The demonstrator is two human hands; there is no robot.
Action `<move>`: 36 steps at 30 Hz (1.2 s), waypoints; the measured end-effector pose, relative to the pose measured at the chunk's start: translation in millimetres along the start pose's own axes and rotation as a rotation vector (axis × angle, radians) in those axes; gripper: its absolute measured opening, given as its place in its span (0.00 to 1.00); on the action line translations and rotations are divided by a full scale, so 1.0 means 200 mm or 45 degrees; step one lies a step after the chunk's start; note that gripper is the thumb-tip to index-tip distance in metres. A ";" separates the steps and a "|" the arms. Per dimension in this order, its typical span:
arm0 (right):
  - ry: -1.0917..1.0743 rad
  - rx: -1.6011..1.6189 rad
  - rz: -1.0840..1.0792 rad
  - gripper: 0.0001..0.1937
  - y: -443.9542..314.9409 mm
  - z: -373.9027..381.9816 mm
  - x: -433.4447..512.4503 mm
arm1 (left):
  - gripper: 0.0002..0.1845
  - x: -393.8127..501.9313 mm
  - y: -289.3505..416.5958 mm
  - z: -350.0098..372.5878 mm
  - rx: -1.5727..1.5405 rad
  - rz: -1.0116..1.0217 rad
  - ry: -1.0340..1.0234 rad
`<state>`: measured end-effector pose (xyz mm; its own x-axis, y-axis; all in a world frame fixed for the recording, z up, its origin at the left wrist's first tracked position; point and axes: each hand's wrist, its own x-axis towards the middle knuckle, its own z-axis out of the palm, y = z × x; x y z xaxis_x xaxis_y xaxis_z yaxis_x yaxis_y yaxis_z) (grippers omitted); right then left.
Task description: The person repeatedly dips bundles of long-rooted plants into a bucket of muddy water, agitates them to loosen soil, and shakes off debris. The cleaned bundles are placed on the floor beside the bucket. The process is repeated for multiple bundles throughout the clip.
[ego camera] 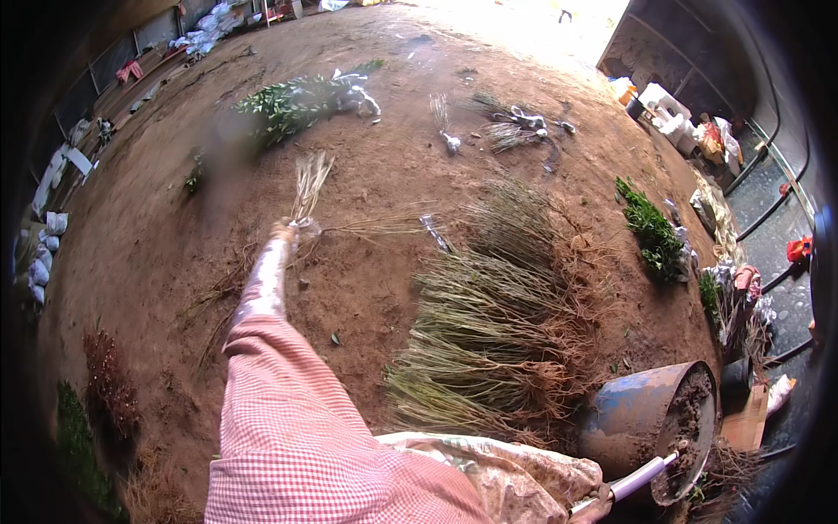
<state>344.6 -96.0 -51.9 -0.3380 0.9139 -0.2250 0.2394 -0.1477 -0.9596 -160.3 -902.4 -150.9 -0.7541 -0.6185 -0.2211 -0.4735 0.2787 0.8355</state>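
My left hand (283, 230) reaches far forward, closed around a bundle of pale bare stems (313, 180). Shiny clear film (308, 227) shows at the bundle's lower end. Low at the right, my right hand (594, 507) grips a whitish-purple roll (636, 479), apparently of plastic film. The roll's thin end overlaps the mouth of a tipped, mud-caked metal drum (628, 406). Between my hands lies a long row of bare-root saplings (484, 334), their reddish roots (556, 367) toward the right. Thin loose stems (380, 226) lie just beyond my left hand.
Leafy green bundles (294, 105) and wrapped stem bundles (517, 124) lie farther off on the dirt floor (366, 288). Another leafy bundle (655, 229) lies at the right. A stained woven sack (524, 471) covers my lap. Reddish plants (111, 380) stand at the left.
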 end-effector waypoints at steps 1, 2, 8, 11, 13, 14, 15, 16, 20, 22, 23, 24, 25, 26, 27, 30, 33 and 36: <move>0.003 0.019 0.028 0.20 0.00 -0.01 -0.01 | 0.14 0.06 0.02 0.14 0.359 -0.008 0.160; 0.006 0.058 0.080 0.20 0.00 -0.01 -0.01 | 0.14 0.09 0.03 0.28 0.582 -0.018 0.219; 0.049 0.049 0.032 0.20 0.02 0.01 -0.02 | 0.14 -0.11 0.07 0.71 1.245 0.130 -0.022; 0.067 0.033 -0.011 0.19 0.03 0.02 -0.01 | 0.14 -0.26 0.16 0.63 1.134 -0.039 -0.518; 0.066 0.020 -0.035 0.19 0.04 0.01 -0.01 | 0.13 -0.31 0.27 0.50 1.381 -0.094 -1.036; 0.074 0.019 -0.038 0.19 0.04 0.01 -0.01 | 0.14 -0.35 0.30 0.43 1.515 -0.013 -1.139; 0.082 0.012 -0.047 0.18 0.04 0.00 -0.01 | 0.14 -0.39 0.32 0.34 1.652 0.069 -1.211; 0.084 0.002 -0.051 0.18 0.04 0.00 -0.02 | 0.15 -0.42 0.33 0.25 1.646 0.029 -1.371; 0.068 -0.043 -0.072 0.18 0.03 -0.02 -0.02 | 0.20 -0.61 0.21 -0.25 1.249 0.012 -1.303; 0.062 -0.057 -0.086 0.17 0.03 -0.02 -0.01 | 0.18 -0.68 0.11 -0.50 0.680 -0.142 -1.181; 0.060 -0.066 -0.092 0.17 0.03 -0.01 -0.01 | 0.17 -0.70 0.06 -0.59 0.307 -0.352 -1.129; 0.054 -0.073 -0.097 0.17 0.04 -0.01 -0.01 | 0.16 -0.73 0.00 -0.65 0.001 -0.381 -1.074; 0.052 -0.082 -0.097 0.17 0.04 -0.01 -0.01 | 0.15 -0.74 -0.05 -0.71 -0.283 -0.415 -0.973; 0.045 -0.048 -0.098 0.18 0.05 -0.01 -0.01 | 0.12 -0.71 -0.08 -0.69 -0.611 -0.599 -0.912; 0.039 -0.013 -0.099 0.18 0.05 -0.01 -0.01 | 0.11 -0.71 -0.13 -0.68 -0.698 -0.527 -0.806; 0.031 -0.031 -0.149 0.20 0.07 -0.04 -0.02 | 0.12 -0.55 -0.20 -0.45 -0.157 -0.343 -0.582; 0.069 -0.039 -0.115 0.22 0.09 -0.05 -0.01 | 0.19 -0.47 -0.27 -0.15 0.451 -0.179 -0.470; 0.107 0.003 -0.092 0.23 0.09 -0.04 -0.01 | 0.25 -0.54 -0.29 0.11 1.416 0.154 -0.585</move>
<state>357.1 -97.1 -68.2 -0.2764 0.9507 -0.1405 0.2152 -0.0813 -0.9732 -61.9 -835.6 -186.5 -0.8050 -0.2891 -0.5181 -0.3513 0.9360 0.0236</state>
